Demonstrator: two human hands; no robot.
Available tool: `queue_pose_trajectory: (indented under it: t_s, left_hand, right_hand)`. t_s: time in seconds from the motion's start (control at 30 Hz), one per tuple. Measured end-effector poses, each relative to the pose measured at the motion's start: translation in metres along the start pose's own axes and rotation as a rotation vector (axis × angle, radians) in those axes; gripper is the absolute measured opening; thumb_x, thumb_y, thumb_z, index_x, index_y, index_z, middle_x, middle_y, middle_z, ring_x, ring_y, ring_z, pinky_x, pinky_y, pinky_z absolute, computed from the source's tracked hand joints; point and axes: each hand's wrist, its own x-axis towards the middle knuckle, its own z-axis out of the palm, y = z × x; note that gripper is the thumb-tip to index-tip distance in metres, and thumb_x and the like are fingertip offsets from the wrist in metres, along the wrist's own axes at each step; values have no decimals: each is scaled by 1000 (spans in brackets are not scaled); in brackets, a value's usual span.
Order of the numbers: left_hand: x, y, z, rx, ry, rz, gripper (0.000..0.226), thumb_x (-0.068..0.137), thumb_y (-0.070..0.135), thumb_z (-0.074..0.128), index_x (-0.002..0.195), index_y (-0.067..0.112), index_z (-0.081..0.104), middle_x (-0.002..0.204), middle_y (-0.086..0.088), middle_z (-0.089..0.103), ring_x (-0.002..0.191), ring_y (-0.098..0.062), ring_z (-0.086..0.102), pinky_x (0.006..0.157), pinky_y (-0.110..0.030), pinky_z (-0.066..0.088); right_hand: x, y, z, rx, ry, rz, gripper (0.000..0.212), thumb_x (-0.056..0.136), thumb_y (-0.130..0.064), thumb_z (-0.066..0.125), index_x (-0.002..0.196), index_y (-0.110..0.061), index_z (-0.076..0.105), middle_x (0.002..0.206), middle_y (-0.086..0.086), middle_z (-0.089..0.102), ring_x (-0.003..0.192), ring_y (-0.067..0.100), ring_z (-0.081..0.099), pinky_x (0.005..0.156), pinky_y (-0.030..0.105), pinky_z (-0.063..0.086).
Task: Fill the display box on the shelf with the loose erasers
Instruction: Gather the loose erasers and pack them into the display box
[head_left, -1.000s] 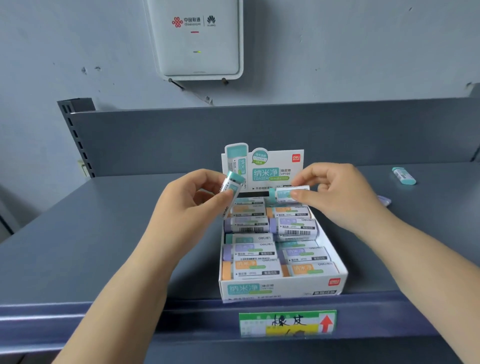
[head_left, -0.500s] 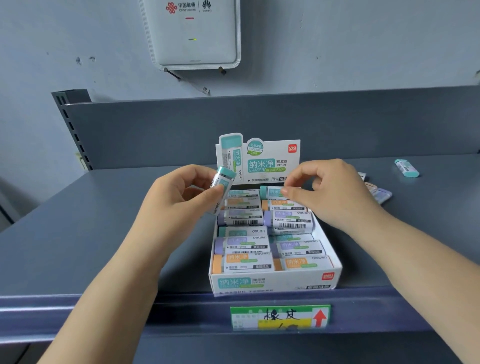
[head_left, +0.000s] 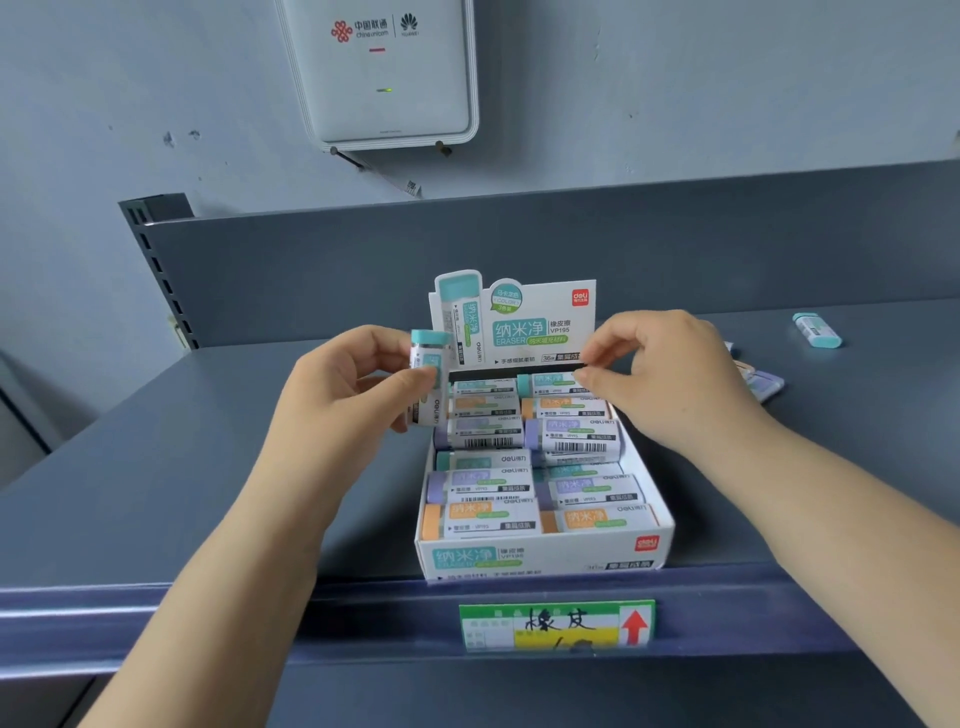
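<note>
I see my left hand (head_left: 343, 395) pinching a teal-capped eraser (head_left: 429, 382) upright, just left of the display box (head_left: 545, 558) on the shelf (head_left: 156, 467). My right hand (head_left: 660, 379) (fingers curled) touches a teal eraser (head_left: 545, 383) in the back row.

Left hand (head_left: 343, 395) grips an upright teal eraser (head_left: 429, 384); right hand (head_left: 670, 384) fingertips meet the display box's (head_left: 545, 558) back-row eraser (head_left: 545, 383)
</note>
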Motion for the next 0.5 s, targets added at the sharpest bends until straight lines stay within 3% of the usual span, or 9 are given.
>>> queue_pose_trajectory:
  t_s: [0.1, 0.17, 0.3, 0.4, 0.43, 0.5]
  left_hand:
    - [2, 4, -1, -6, 2, 14, 18, 81, 9, 62, 78, 27, 64, 80, 3, 73, 66, -19, 55, 51, -20, 46]
    - [3, 10, -1, 15, -4, 30, 20, 82, 9, 61, 83, 28, 65, 79, 2, 73, 66, -21, 54, 55, -26, 47]
    - [4, 32, 0, 19, -18, 81, 15, 69, 20, 60, 80, 28, 66, 75, -2, 73, 59, -17, 53, 57, -31, 45]
    - [6, 48, 6, 30, -26, 92, 10, 66, 21, 62, 73, 27, 65, 68, 1, 74, 53, -8, 52, 55, -31, 41]
    - [6, 53, 9, 35, -32, 91, 9, 65, 21, 63, 73, 25, 64, 65, 1, 73, 52, -7, 52, 55, -31, 39]
    - [6, 59, 16, 28, -42, 82, 12, 64, 19, 68, 76, 19, 64, 63, 0, 73, 51, -8, 54, 53, -30, 37]
  right_hand:
    - [-1, -1, -1, -5, 32, 37, 12, 75, -23, 74, 72, -20, 63, 79, -7, 65, 73, 8, 55, 58, 9, 33]
    - [-1, -2, 0, -9, 27, 54, 11, 75, -25, 74, 71, -18, 65, 79, -5, 66, 77, 12, 57, 56, 11, 34]
    - [0, -2, 0, -1, 17, 26, 13, 79, -27, 70, 75, -15, 73, 86, -2, 72, 73, 10, 58, 53, 17, 38]
    - [0, -4, -7, 151, 69, 14, 15, 79, -31, 68, 76, -17, 72, 76, -9, 70, 61, -6, 57, 52, 9, 40]
    - [-1, -8, -11, 276, 49, 16, 16, 78, -32, 69, 76, -17, 72, 75, -11, 70, 62, -8, 59, 58, 8, 44]
    - [-7, -18, -20, 496, -74, 33, 24, 69, -41, 73, 79, -19, 70, 77, -6, 74, 74, 2, 68, 77, 25, 54]
